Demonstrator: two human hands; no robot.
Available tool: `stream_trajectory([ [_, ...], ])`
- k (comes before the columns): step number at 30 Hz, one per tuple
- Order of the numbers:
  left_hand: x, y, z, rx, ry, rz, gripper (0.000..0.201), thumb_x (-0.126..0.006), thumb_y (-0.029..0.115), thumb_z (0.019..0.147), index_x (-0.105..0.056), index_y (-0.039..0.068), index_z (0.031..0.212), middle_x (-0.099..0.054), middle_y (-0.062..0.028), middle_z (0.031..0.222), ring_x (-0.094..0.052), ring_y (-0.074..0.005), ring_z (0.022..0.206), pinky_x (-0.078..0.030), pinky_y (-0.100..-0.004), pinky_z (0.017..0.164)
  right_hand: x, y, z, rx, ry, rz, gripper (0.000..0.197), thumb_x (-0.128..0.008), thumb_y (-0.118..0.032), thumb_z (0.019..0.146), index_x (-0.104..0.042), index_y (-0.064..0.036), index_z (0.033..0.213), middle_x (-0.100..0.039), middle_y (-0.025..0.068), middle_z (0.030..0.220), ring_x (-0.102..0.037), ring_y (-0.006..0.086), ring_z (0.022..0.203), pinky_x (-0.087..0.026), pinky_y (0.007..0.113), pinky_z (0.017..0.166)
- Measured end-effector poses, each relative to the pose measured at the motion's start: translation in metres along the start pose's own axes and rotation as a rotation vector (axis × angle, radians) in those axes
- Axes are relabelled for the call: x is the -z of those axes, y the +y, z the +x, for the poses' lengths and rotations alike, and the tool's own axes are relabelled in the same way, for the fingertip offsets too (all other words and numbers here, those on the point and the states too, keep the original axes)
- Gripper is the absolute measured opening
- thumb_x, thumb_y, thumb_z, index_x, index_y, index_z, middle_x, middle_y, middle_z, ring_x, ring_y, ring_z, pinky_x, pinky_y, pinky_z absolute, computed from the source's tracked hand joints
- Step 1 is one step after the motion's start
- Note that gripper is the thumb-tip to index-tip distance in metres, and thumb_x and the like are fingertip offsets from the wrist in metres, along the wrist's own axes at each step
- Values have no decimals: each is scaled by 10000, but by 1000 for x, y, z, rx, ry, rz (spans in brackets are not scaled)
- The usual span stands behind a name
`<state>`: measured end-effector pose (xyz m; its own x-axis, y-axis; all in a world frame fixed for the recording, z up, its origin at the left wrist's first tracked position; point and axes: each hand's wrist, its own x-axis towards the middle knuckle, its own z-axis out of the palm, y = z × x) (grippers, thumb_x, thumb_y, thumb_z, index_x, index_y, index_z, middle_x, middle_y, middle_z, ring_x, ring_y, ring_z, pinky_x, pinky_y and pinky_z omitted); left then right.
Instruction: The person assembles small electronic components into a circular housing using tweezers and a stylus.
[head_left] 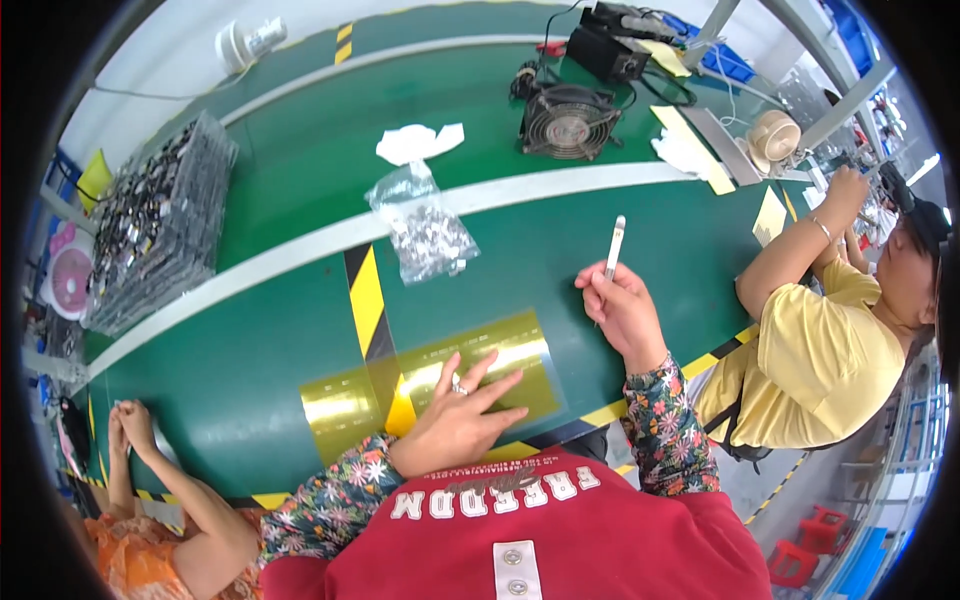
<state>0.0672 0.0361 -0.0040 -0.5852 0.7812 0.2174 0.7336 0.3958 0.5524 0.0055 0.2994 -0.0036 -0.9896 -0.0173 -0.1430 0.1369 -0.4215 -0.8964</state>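
My left hand (457, 425) lies with its fingers spread on a glossy, see-through yellow film sheet (505, 350), wearing a ring. The sheet is flat on the green bench, partly over a yellow-and-black tape strip (367, 290). To the right of the sheet, my right hand (628, 310) is closed around slim, pale metal tweezers (615, 248). Their broad end points up and away from me, and the fingers partly hide the lower end. Beyond the sheet is a clear plastic bag (425, 232) of small metallic parts.
A pale rail (560, 185) crosses the bench. Behind it stand a black fan (568, 125), white crumpled material (418, 143) and, at left, stacked clear trays (165, 215) of small parts. Co-workers sit at right, in a yellow shirt (825, 365), and at left, with hands together (130, 425).
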Motion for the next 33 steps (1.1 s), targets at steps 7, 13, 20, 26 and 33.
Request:
stream_trajectory([
  [7, 6, 2, 5, 12, 3, -70, 243, -627, 118, 760, -655, 132, 1001, -463, -93, 1301, -311, -340, 1297, -141, -612, 1038, -3, -4, 5, -21, -124, -143, 284, -530, -228, 905, -562, 28, 786, -446, -2, 554, -366, 64, 455, -273, 203, 413],
  [13, 6, -2, 4, -41, 65, 33, 230, -649, 145, 774, -643, 119, 1002, -505, -101, 1224, -352, -312, 1276, -201, -574, 1033, -79, 7, 36, 344, -345, -984, 130, -561, -81, 861, -635, 7, 921, -606, 51, 772, -525, 121, 614, -418, 275, 548],
  [20, 37, 10, 7, -84, -110, 11, 236, -532, 48, 747, -612, 34, 968, -583, -147, 1044, -521, -306, 1072, -407, -396, 936, -97, 34, 30, 735, -360, -1166, 144, -552, 29, 756, -635, -13, 866, -579, 158, 749, -573, 304, 656, -448, 342, 583],
  [26, 51, 12, 35, -92, -43, -104, 140, -517, 7, 670, -556, -2, 803, -578, -163, 764, -580, -365, 770, -458, -434, 665, -92, 32, 28, 713, -279, -1145, 170, -539, 18, 740, -647, -64, 844, -607, 121, 763, -595, 299, 685, -479, 363, 605],
  [33, 13, -33, 43, -38, 132, -284, 152, -589, 63, 788, -656, 40, 923, -642, -117, 849, -621, -280, 761, -494, -338, 650, -86, 47, 50, 653, -308, -982, 172, -549, -68, 707, -655, -74, 842, -618, 134, 824, -597, 323, 755, -484, 405, 688],
])
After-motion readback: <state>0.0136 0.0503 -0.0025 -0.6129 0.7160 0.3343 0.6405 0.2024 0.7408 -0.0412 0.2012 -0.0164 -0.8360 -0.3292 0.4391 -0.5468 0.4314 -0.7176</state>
